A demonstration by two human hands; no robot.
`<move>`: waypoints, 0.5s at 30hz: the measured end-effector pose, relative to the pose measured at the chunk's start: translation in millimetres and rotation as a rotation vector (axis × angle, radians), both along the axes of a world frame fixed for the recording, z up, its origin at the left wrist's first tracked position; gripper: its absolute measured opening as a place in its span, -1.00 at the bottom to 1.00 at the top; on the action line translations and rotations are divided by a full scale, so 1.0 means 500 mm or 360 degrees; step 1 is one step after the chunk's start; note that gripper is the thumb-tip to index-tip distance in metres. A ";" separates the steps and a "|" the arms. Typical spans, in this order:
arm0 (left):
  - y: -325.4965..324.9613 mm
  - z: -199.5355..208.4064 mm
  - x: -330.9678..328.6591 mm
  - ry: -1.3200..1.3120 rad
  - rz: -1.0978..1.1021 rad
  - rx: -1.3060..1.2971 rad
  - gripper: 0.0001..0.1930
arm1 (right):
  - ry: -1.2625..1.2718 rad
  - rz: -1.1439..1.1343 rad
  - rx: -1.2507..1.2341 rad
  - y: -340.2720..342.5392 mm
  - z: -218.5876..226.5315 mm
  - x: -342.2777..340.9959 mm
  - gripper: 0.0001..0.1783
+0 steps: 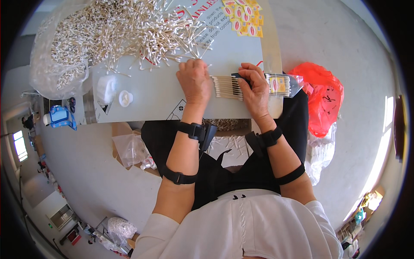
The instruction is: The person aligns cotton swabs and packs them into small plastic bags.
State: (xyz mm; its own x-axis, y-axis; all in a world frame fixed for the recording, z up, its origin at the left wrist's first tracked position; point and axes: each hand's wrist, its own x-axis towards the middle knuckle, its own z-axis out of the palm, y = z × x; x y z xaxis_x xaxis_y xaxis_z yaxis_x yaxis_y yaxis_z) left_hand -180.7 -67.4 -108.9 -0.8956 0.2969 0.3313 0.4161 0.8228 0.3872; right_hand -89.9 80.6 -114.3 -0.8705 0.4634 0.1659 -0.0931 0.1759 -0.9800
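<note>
My left hand [195, 81] lay fisted, fingers curled together, against the left ends of a flat row of swabs [226, 87] on the white board [146, 90]. My right hand [255, 88] pressed down on the same row, fingers closed over it where it entered a clear sleeve [284, 84] with a yellow label. Beyond my knuckles, loose swabs [142, 30] spread over the board, beside a clear bag [58, 52] of more. A red bag [321, 97] sat just right of the sleeve.

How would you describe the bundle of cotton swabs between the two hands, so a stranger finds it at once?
On the pale board, look below the loose swab heap. The bundle lies flat between the left hand and right hand; only its swabs are packed parallel.
</note>
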 end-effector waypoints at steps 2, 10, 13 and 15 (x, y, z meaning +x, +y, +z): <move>0.012 0.002 -0.003 -0.0047 -0.0078 0.0058 -0.87 | -0.0006 -0.0004 -0.0001 0.002 0.000 0.002 -0.82; 0.027 0.029 -0.074 0.0101 -0.0089 -0.0078 -0.85 | 0.0051 -0.0037 -0.0259 0.001 0.010 0.000 -0.85; 0.014 0.035 -0.066 0.0067 -0.0335 -0.0123 -0.86 | 0.0051 -0.0016 -0.0212 0.009 0.003 0.000 -0.85; 0.007 0.045 -0.052 -0.0013 -0.0397 -0.0146 -0.87 | 0.0048 -0.0027 -0.0235 0.013 -0.001 0.000 -0.85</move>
